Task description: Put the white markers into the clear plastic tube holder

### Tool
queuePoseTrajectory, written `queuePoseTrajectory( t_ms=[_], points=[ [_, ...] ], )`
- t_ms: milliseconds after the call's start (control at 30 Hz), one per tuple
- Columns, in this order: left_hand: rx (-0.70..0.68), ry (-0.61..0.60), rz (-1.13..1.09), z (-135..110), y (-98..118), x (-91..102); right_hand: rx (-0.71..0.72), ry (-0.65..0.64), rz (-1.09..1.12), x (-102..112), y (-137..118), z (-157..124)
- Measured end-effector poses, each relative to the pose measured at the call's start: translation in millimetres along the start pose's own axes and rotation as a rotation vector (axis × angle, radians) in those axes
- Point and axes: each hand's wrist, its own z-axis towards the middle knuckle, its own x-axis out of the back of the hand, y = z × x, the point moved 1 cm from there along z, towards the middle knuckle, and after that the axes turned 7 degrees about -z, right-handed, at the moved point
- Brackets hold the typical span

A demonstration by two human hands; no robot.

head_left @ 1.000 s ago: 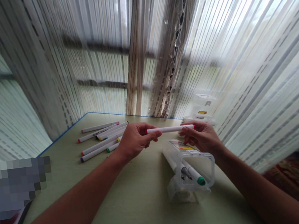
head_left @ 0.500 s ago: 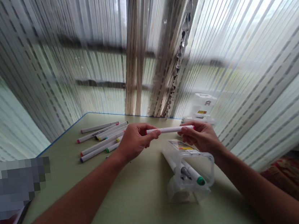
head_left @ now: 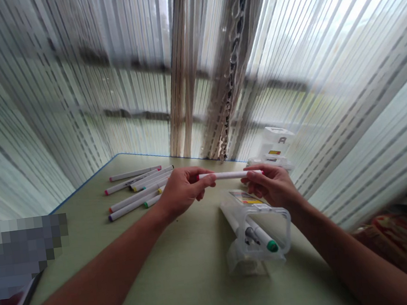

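Both hands on one white marker, level above the worktop

You have the white marker (head_left: 230,174) between your two hands, lying almost along the 9-to-3 o'clock line and seemingly raised off the worktop (head_left: 192,272). Your left hand (head_left: 189,189) is closed on its 9 o'clock end, thumb against bent fingers; your right hand (head_left: 269,180) pinches the 3 o'clock end the same way. Each grip is gripping the marker, and a little pinkish-red shows at both tips, with the bare white barrel between.

Expect it to handle as a light, stiff stick: the barrel looks like smooth plastic, probably a bit slick and likely to roll if laid down loose. It hardly seems fragile, so a modest pinch should do. Near each end is a sound place to hold for control; for one hand alone, the middle of the barrel should balance best. Pulling hard on both tips might work a cap loose.

Taking the marker as the centre of the dial, the open clear case (head_left: 266,210) sits at 5 o'clock, its mouth towards you, with several pens inside; a green-ended marker (head_left: 272,246) lies nearest the mouth. The loose markers (head_left: 130,202) lie in a spread at 9 o'clock, beyond your left hand. Another clear plastic case (head_left: 279,140) stands at 2 o'clock, partly hidden by your right hand.
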Motion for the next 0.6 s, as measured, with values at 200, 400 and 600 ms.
queuePoseTrajectory(
  t_ms=[200,400,600],
  points=[
    [0.017,0.024,-0.063,0.4,0.1,-0.7,-0.038,0.008,0.027,0.1,-1.1,0.0],
    [0.027,0.036,-0.141,0.7,-0.4,-0.2,-0.054,0.006,0.039,0.6,-0.9,-0.4],
    [0.062,0.042,-0.225,1.7,-1.0,-0.1,-0.066,-0.012,0.069,1.5,-1.4,-0.4]
  ],
)
